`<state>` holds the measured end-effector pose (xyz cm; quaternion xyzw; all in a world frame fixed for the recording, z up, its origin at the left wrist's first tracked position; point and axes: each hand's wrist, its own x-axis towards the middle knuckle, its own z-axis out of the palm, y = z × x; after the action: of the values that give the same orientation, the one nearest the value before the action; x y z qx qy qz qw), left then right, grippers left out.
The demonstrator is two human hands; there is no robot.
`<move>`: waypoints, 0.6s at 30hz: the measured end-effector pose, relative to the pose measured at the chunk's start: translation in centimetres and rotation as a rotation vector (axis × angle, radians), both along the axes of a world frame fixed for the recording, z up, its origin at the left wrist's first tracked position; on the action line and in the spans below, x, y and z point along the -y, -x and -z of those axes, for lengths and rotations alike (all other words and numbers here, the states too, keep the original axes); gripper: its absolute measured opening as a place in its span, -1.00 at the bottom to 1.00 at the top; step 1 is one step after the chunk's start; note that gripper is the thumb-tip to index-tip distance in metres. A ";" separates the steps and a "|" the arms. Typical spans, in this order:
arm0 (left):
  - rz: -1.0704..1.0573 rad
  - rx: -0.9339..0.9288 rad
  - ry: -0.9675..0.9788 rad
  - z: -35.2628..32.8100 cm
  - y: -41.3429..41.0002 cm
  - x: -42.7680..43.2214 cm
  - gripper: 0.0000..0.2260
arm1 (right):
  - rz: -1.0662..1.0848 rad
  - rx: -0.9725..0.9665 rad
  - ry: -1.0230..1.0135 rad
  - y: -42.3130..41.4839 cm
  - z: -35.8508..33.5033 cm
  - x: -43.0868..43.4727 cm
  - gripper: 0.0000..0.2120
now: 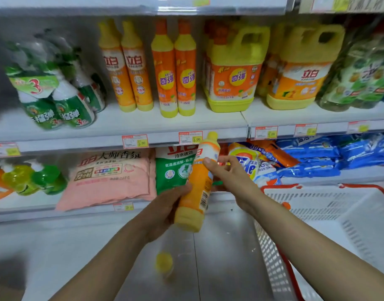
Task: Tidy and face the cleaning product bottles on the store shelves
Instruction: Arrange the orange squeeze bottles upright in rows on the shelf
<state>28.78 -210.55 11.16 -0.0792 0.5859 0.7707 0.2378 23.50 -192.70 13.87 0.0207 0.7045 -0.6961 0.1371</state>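
The left hand (165,205) grips the tilted orange-and-yellow plastic detergent bottle (199,181) near its base, below the shelf edge. The right hand (232,172) is relaxed, thumb touching it. Held so low, it may slip, or topple the matching shelved bottles (126,68) on placing.

Orange bottle (198,181) (yellow cap, base), pink bag (108,179)
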 end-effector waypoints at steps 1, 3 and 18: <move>0.003 0.035 -0.041 0.0 0.0 -0.2 -0.46 | 0.000 0.040 0.025 0.1 0.2 0.0 -0.49; 0.031 0.015 -0.008 0.2 -0.3 -0.4 -0.53 | 0.012 0.086 0.085 0.4 0.6 0.1 -0.50; -0.137 -0.086 0.469 2.8 0.3 2.3 -0.48 | 0.194 -0.161 0.219 1.6 1.8 -1.7 -0.88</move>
<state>28.46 -212.87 8.34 -0.1390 0.7514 0.6308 0.1349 21.86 -190.98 12.05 0.0176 0.6277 -0.7781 0.0135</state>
